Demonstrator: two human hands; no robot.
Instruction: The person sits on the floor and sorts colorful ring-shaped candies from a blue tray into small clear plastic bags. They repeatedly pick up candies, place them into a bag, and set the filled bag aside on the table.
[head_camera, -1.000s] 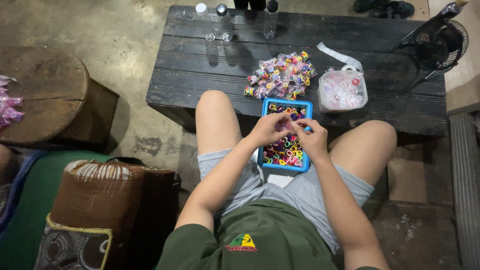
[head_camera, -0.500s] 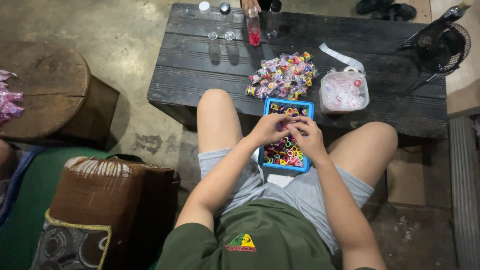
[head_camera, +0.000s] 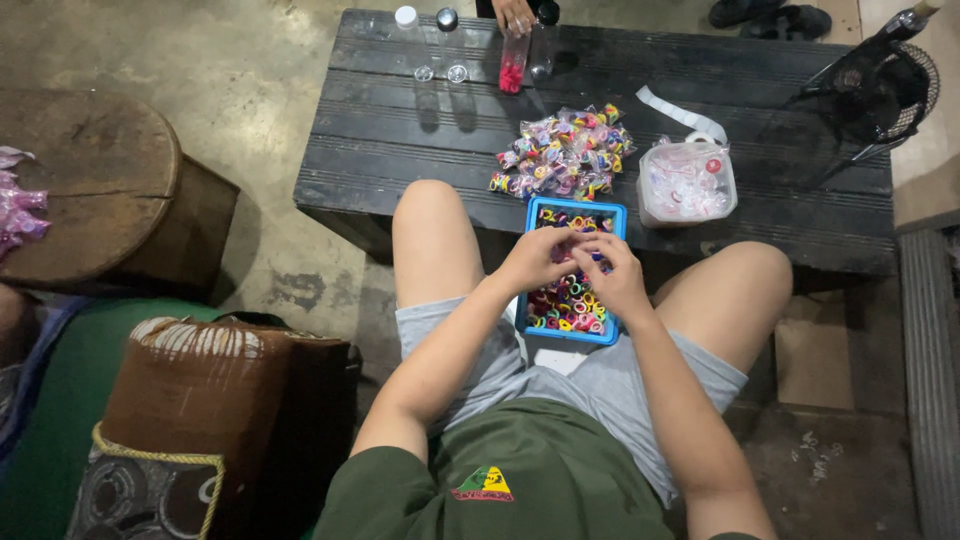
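Your dark slatted wooden tabletop (head_camera: 420, 150) runs off the top edge, where another person's hand (head_camera: 515, 14) is cut off above a small clear bottle (head_camera: 512, 62) with red inside. A black wire fan (head_camera: 868, 88) sits half out of view at the right corner. On the planks lie a heap of small shiny wrapped packets (head_camera: 566, 152) and a clear plastic tub (head_camera: 686, 182). The blue plastic tray (head_camera: 571, 272) of tiny coloured rings rests between your knees, partly hidden by your hands. Your left hand (head_camera: 538, 262) and right hand (head_camera: 618, 280) meet over it, fingers pinched together; whatever they grasp is too small to make out.
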